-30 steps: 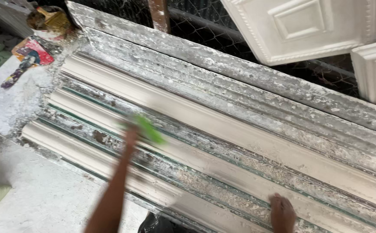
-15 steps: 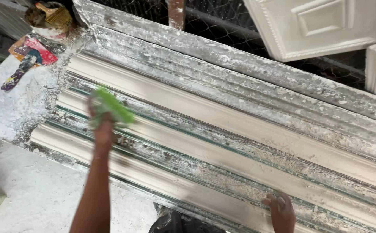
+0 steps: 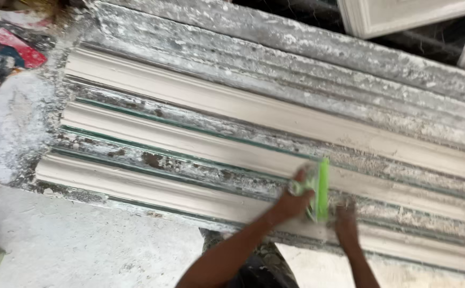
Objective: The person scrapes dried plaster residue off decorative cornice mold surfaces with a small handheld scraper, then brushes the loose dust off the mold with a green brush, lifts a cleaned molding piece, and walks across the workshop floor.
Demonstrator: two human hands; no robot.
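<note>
My left hand grips a bright green flat scraper and presses its edge against the long plaster-caked moulding form. The scraper stands nearly upright across the nearest white plaster strips. My right hand rests flat on the near edge of the form just right of the scraper, fingers spread and holding nothing. Both forearms come up from the bottom of the view. Wet white plaster fills several parallel channels that run from upper left to lower right.
A plaster-dusted floor lies in front of the form. Colourful wrappers and a dark tool lie at the far left. White cast panels lean at the top right. The back of the form is crusted grey.
My left hand swept the green scraper from the left end of the form to the right, close to my right hand. The view shifted closer and slightly right.
</note>
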